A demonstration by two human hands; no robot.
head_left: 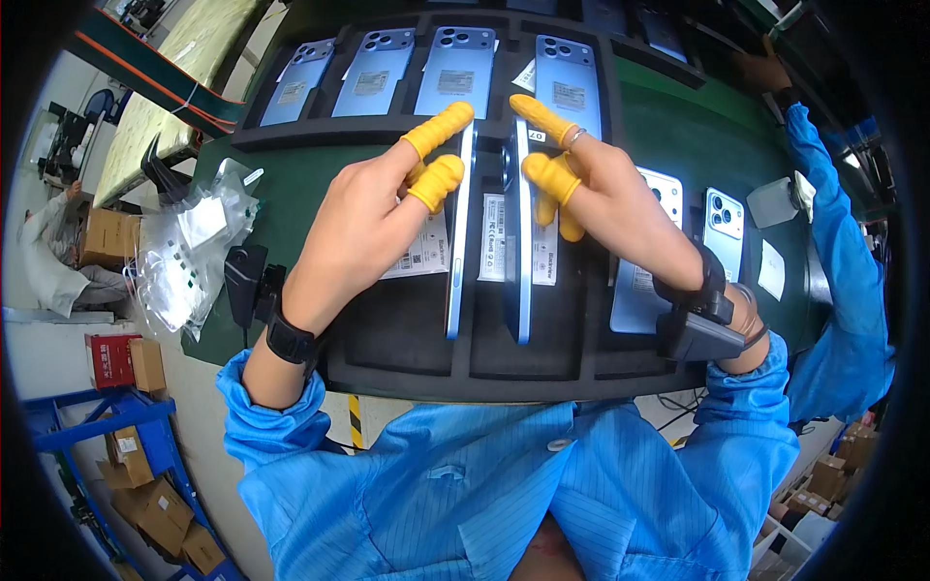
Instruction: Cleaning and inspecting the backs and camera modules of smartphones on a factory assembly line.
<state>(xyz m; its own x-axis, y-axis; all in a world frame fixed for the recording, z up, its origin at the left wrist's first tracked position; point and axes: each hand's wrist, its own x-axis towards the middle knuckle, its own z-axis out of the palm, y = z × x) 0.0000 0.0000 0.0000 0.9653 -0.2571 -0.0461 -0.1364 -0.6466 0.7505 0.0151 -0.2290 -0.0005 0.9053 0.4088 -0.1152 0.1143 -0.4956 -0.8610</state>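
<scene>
My left hand point(358, 208), with yellow finger cots on its fingertips, grips a light-blue smartphone point(459, 242) that stands on edge, its thin side toward me. My right hand point(620, 198), also in yellow finger cots, holds a second blue smartphone point(524, 261) edge-on, a small gap apart from the first. Both phones are over a black foam tray point(528, 363) with compartments. White printed labels point(494, 237) show behind the phones. Partly under my right forearm, another blue phone point(635, 295) lies in the tray, with a smaller-looking phone point(722, 228) to its right.
Beyond, a second foam tray point(339, 129) holds several blue phones point(453, 82), camera side up. Clear plastic bags point(199, 237) lie at left on the green table point(668, 116). A co-worker's blue sleeve point(838, 242) reaches in from the right. Cardboard boxes point(155, 504) stand at lower left.
</scene>
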